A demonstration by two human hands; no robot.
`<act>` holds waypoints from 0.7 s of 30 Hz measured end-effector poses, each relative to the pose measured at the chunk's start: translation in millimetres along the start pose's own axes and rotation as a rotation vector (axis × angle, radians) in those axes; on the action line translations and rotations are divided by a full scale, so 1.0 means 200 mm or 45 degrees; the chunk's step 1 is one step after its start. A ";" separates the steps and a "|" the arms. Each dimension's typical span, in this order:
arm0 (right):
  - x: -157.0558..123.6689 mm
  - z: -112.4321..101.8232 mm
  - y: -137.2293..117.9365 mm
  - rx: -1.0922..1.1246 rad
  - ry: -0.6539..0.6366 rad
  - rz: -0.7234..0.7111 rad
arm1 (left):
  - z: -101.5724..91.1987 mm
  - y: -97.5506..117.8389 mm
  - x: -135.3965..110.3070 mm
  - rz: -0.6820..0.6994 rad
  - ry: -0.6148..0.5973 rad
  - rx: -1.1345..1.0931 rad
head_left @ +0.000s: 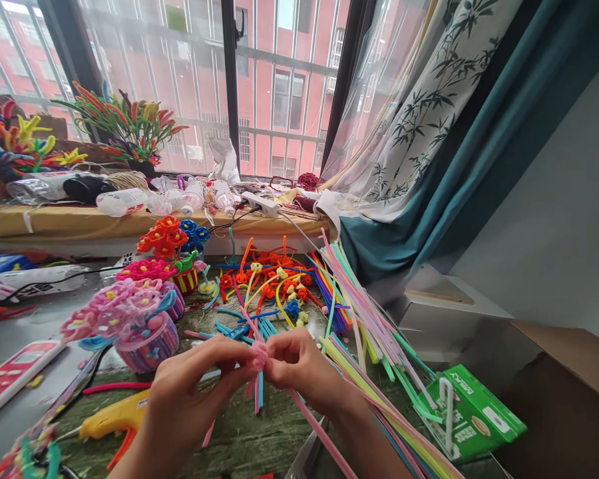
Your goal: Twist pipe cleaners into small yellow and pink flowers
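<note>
Left hand, right hand, pinching pink pipe cleaner, glue gun

Two hands, one glue gun, one power strip

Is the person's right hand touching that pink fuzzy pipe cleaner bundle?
Touching: the head view shows the right hand pinching the pink pipe cleaner bundle between its fingertips.
</note>
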State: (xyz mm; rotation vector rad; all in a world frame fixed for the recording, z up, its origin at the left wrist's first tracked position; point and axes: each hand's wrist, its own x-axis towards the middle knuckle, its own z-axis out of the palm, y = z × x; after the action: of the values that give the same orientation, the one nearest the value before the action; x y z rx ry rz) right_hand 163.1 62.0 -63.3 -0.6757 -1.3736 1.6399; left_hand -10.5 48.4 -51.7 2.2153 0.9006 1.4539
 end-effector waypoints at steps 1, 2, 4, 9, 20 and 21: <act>0.00 0.00 0.00 -0.001 -0.002 -0.009 | 0.00 0.00 0.00 -0.013 -0.001 -0.003; 0.00 0.00 0.00 -0.003 -0.003 -0.017 | 0.00 0.00 0.00 -0.022 -0.004 -0.009; 0.00 0.00 0.01 -0.008 -0.005 -0.025 | 0.00 0.00 0.00 -0.042 -0.011 -0.025; 0.00 0.00 0.01 -0.026 0.023 -0.025 | 0.01 0.01 0.00 -0.070 0.007 -0.052; 0.00 0.00 0.02 0.027 -0.001 -0.055 | 0.01 0.01 -0.01 -0.208 -0.056 -0.099; 0.00 0.00 0.01 0.022 -0.001 -0.058 | 0.01 0.00 -0.02 -0.220 -0.058 -0.101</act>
State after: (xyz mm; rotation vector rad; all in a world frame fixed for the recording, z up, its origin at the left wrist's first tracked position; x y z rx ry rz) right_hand 161.6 62.0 -65.7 -0.6298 -1.3644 1.6147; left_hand -9.1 46.0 -54.7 2.0500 0.9756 1.3314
